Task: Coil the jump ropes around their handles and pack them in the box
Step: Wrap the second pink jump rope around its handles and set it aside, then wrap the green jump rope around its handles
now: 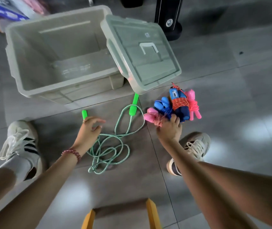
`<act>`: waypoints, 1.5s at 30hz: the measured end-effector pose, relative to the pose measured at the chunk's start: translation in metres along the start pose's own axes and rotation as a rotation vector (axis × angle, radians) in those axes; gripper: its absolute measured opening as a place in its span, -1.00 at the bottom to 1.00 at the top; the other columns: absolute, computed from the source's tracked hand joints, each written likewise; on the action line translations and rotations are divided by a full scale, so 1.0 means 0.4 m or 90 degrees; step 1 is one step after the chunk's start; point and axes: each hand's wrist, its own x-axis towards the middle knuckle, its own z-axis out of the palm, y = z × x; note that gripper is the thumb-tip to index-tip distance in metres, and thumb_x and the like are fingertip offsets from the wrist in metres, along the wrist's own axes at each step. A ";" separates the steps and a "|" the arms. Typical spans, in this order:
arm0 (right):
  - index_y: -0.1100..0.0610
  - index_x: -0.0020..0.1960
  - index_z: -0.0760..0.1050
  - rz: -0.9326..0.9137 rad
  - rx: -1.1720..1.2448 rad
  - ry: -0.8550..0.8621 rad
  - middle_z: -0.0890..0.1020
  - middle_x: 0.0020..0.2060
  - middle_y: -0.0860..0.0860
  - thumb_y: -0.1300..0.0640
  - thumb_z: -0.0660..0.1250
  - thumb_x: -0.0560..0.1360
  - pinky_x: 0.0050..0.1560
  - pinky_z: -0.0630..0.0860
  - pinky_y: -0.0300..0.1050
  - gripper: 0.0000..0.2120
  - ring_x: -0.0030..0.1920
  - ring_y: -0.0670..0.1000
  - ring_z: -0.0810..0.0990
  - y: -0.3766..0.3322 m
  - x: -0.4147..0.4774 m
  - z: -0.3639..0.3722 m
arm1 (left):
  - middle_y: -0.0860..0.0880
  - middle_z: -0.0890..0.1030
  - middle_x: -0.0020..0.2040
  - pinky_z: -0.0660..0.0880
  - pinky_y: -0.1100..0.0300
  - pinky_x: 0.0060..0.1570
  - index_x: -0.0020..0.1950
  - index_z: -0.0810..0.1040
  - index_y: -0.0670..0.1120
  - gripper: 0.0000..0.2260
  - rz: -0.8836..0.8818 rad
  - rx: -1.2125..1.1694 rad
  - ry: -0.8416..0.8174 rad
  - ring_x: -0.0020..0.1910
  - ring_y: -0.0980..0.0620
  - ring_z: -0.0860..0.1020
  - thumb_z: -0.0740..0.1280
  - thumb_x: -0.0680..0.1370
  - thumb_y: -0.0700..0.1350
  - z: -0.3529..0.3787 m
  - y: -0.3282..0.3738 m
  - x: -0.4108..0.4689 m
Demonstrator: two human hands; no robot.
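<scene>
An open translucent grey box (24, 90) stands on the tiled floor with nothing inside it. Its lid (141, 55) leans on the box's right rim. In front lies a loose green jump rope (112, 146) in a tangle, with one green handle (134, 106) by the lid and the other green handle (84, 114) at my left hand (90, 129). That hand hovers over this handle's near end with relaxed fingers; contact is unclear. My right hand (170, 128) grips a cluster of coiled ropes (179, 103) with pink, blue and navy handles, just right of the box.
My two feet in white sneakers (21, 146) flank the rope on the floor. A yellow-legged stool (151, 210) is below me. A black stand base (168, 17) sits behind the lid, and colourful packaging (8, 12) lies at the far left behind the box.
</scene>
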 end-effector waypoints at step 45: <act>-0.30 0.40 0.22 -0.716 0.420 -0.041 0.56 0.22 0.05 0.39 0.14 0.53 -0.01 0.59 0.02 -0.32 -0.22 -0.04 0.63 -0.152 -0.608 -0.717 | 0.01 0.37 0.05 0.57 0.09 -0.35 0.21 0.23 -0.01 -0.45 0.363 -0.287 0.077 -0.20 0.07 0.51 0.39 0.35 -0.34 -0.373 0.569 -0.493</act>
